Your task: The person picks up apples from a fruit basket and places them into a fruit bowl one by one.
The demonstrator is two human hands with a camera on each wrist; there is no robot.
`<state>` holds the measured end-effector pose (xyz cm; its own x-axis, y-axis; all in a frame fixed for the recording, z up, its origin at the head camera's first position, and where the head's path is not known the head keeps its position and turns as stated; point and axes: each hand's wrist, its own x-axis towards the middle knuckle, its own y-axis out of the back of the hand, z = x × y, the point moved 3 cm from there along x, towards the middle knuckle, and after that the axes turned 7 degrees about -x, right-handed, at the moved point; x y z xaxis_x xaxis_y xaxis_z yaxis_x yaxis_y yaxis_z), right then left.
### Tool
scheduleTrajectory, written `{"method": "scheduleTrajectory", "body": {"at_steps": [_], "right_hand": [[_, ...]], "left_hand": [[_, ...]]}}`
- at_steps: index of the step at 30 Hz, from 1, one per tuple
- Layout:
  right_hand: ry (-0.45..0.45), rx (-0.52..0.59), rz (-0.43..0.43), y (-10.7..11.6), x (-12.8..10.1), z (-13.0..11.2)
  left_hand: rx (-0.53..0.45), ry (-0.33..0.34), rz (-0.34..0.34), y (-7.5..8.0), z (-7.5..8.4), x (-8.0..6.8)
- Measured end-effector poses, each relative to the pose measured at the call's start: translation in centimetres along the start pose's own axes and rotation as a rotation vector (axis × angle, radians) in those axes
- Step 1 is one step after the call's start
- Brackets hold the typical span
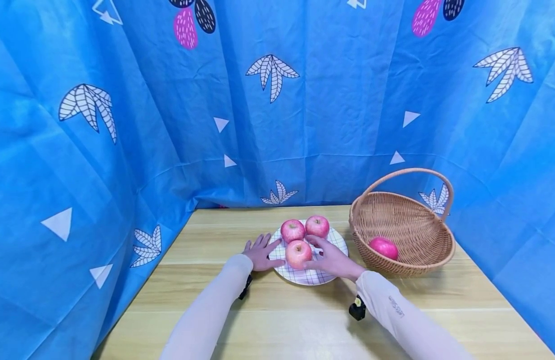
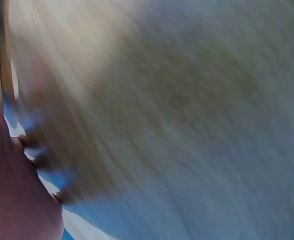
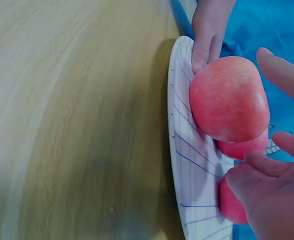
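A white plate with a blue grid pattern (image 1: pixel 336 242) carries three pink-red apples. The front apple (image 1: pixel 298 254) is paler than the back left apple (image 1: pixel 293 231) and the back right apple (image 1: pixel 317 226). My left hand (image 1: pixel 259 256) lies at the plate's left rim, fingers spread, thumb and forefinger reaching over the plate. From the right, my right hand (image 1: pixel 333 260) reaches over the plate beside the front apple. In the right wrist view the right hand's fingers (image 3: pixel 277 170) are spread, with a gap to the front apple (image 3: pixel 229 100). The left wrist view shows mostly blurred tabletop.
A brown wicker basket (image 1: pixel 394 210) with an arched handle stands right of the plate, holding one deep-pink apple (image 1: pixel 384 248). The wooden table (image 1: pixel 286 325) backs onto a blue patterned curtain (image 1: pixel 340 100), which also hangs at both sides.
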<state>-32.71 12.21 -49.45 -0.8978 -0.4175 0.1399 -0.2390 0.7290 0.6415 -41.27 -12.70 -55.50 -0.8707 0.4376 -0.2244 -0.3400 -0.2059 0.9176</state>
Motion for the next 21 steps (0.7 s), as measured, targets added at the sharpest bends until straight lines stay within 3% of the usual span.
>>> {"method": "scheduleTrajectory", "body": {"at_steps": [11, 21], "right_hand": [[0.033, -0.059, -0.010, 1.7, -1.1, -1.3], [0.048, -0.080, -0.023, 3.4, -2.4, -2.8]], "left_hand": [[0.000, 0.000, 0.006, -0.4, -0.5, 0.4], [0.008, -0.007, 0.007, 0.3, 0.4, -0.7]]}}
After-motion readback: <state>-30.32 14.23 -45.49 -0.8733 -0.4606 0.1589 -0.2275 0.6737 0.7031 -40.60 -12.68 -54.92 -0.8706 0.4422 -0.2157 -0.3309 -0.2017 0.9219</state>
